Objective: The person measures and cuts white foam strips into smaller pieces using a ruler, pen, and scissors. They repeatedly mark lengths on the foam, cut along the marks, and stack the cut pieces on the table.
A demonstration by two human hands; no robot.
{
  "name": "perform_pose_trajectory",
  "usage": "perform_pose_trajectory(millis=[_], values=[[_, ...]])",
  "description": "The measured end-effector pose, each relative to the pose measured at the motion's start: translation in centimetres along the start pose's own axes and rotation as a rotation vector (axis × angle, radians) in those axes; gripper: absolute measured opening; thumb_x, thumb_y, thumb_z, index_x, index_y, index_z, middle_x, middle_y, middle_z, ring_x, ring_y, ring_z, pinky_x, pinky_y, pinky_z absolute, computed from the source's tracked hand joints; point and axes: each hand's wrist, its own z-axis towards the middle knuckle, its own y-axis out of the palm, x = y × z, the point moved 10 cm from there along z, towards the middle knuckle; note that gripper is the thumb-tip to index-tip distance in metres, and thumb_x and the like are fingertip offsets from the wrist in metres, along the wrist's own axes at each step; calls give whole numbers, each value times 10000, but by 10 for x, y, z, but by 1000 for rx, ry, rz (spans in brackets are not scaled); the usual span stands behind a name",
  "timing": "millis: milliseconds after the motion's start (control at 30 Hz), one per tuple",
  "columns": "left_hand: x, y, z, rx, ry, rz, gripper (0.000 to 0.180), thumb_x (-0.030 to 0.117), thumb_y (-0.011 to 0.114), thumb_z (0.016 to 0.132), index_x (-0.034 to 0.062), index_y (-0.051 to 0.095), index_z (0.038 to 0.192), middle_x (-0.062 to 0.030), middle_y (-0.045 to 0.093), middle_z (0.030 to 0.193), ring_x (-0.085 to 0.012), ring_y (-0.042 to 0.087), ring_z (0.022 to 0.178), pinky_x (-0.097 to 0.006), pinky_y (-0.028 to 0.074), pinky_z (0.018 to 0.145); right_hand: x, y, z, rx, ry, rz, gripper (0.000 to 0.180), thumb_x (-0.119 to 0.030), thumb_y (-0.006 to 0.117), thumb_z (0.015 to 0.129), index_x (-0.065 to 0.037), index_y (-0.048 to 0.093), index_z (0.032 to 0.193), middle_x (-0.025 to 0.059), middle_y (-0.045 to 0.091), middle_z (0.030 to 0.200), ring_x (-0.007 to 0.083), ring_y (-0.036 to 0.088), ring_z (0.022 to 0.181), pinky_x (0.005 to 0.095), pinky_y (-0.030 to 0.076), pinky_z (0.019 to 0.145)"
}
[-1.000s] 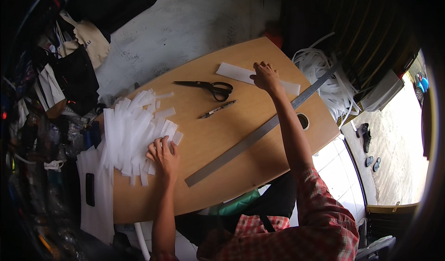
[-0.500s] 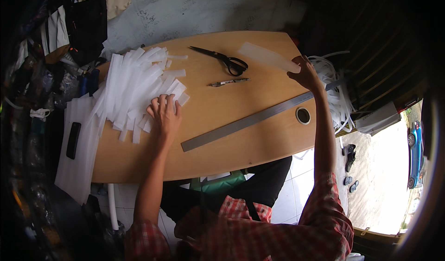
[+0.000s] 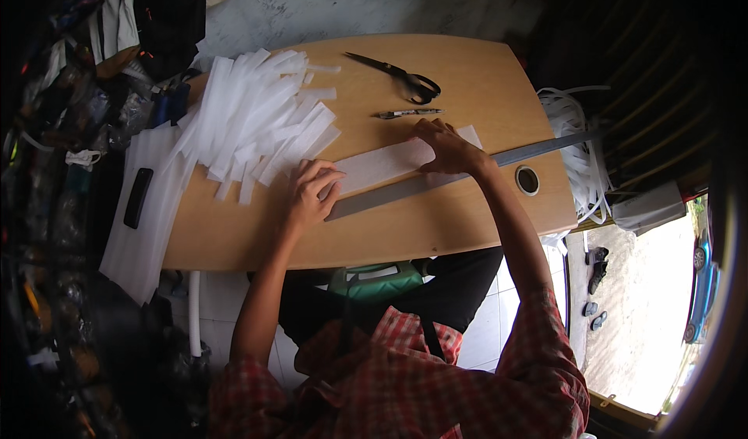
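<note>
A wide white translucent strip point(image 3: 382, 165), like thin foam sheet, lies slantwise on the wooden table between my two hands. My left hand point(image 3: 310, 193) has its fingers curled at the strip's left end, thumb and fingertips close together on it. Spanning the strip near its right end, my right hand point(image 3: 452, 149) grips it with the thumb on the near edge and the fingers on the far edge. Just nearer to me is a long grey metal ruler point(image 3: 374, 199), running alongside the strip and partly under my right hand.
A heap of cut white strips point(image 3: 249, 116) covers the table's left part. Longer sheets point(image 3: 148, 240) hang over the left edge, with a black phone point(image 3: 139, 197) on them. Black scissors point(image 3: 421, 88) and a pen point(image 3: 409, 113) lie beyond my hands. White bands point(image 3: 580, 139) bunch beyond the right end.
My right hand has brought the strip from the far right down to the middle, beside the ruler. My left hand has moved right, off the heap, to the strip's left end.
</note>
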Motion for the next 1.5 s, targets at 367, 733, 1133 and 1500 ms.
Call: perform_pose_trajectory(millis=[367,733,1133,1500], values=[[-12,7,-11,-223,-73,-152,294,-117,583,789,43,723,992,-77,621,1008,-286,555,964,-370,485,836,16,-6,-5,251,-33,69,334,-122,671,841,-107,618,1171,74,544,1223,300,486,1201,452,390,1029],[18,41,14,-419,26,76,167,89,665,765,19,535,845,-80,527,968,-281,518,905,-414,458,806,43,-23,20,433,150,-386,329,27,531,787,-84,635,1077,99,582,1132,294,549,1089,424,445,883],[25,55,-4,-367,91,98,426,243,650,886,225,596,1308,-147,462,1190,-331,433,995,-466,399,928,15,-22,-33,585,73,1144,100,-18,574,850,-48,479,859,26,514,745,100,529,598,247,420,534],[22,53,-2,-324,97,61,375,256,694,855,214,650,1225,-78,533,1152,-279,484,952,-437,399,897,28,6,-53,612,174,921,137,-130,611,907,-16,574,841,5,552,696,96,499,640,266,398,578]])
